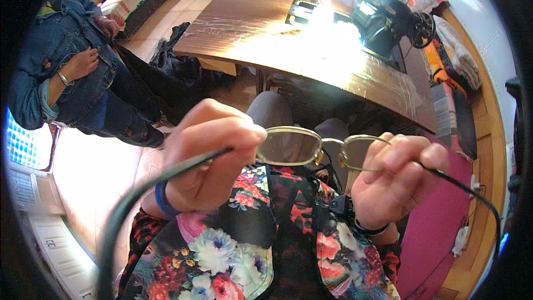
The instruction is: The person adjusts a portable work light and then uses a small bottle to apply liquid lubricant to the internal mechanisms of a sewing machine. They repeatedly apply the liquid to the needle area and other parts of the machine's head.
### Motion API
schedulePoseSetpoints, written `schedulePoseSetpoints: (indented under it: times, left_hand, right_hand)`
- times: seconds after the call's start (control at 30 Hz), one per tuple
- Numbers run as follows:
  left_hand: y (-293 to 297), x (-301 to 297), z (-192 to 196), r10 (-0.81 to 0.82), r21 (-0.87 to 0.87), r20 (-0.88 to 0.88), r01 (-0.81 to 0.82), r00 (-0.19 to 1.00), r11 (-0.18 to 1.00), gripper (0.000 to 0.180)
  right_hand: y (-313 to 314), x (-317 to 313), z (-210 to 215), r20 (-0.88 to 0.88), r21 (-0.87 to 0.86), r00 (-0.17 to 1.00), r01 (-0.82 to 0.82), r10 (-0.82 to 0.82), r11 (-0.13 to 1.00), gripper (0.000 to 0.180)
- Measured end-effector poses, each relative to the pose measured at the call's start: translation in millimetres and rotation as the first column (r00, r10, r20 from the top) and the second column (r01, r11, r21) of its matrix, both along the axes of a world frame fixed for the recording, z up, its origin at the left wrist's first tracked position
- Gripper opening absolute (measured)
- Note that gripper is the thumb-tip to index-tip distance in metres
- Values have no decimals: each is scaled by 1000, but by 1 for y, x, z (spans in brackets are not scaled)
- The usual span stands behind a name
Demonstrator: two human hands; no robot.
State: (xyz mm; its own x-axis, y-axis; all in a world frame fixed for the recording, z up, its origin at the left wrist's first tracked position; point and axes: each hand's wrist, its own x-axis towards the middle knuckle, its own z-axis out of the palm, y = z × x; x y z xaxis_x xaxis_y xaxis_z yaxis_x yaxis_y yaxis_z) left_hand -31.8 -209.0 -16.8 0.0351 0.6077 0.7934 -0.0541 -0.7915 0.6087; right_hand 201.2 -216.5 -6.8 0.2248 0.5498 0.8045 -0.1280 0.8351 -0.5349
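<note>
A pair of eyeglasses [290,145] with thin gold rims and dark temple arms is held up in front of my floral apron [222,250]. My left hand [208,153] pinches the glasses at the outer edge of the left lens, its fingers curled. On the other side my right hand [397,175] grips them by the right rim and hinge, covering part of that lens. Both temples are unfolded and run back toward the lower corners of the picture. A blue band circles my left wrist.
Ahead stands a sewing machine [383,25] with a bright lamp on a brown wooden table [222,28]. At the left is another person in a denim jacket [72,72]. Folded blankets [458,55] lie along the right wall, and a magenta cover [436,216] is below.
</note>
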Motion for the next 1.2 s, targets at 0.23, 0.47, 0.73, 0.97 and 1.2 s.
schedulePoseSetpoints:
  times: [0.23, 0.47, 0.73, 0.97, 1.2]
  left_hand:
    - [-22, 14, 23, 157, 233, -159, -118, 975, 965, 19]
    - [-19, 13, 25, -37, 105, -52, 42, 998, 994, 32]
    - [-23, 17, 27, 118, 206, -90, -97, 989, 974, 18]
    - [-48, 16, 34, 66, 260, 36, -74, 997, 963, 17]
    - [-56, 9, 33, 61, 291, 26, -66, 998, 954, 18]
  right_hand:
    - [-26, -8, 16, -55, 123, 998, 18, -11, 992, 9]
    - [-25, -5, 21, -15, 91, 999, -28, 30, 995, 9]
    - [-45, -4, 25, -57, 63, 991, -116, 119, 991, 7]
    - [-71, -14, 40, -18, 47, 999, -39, 40, 998, 14]
    - [-74, 7, 42, 12, 81, 993, 120, -121, 989, 21]
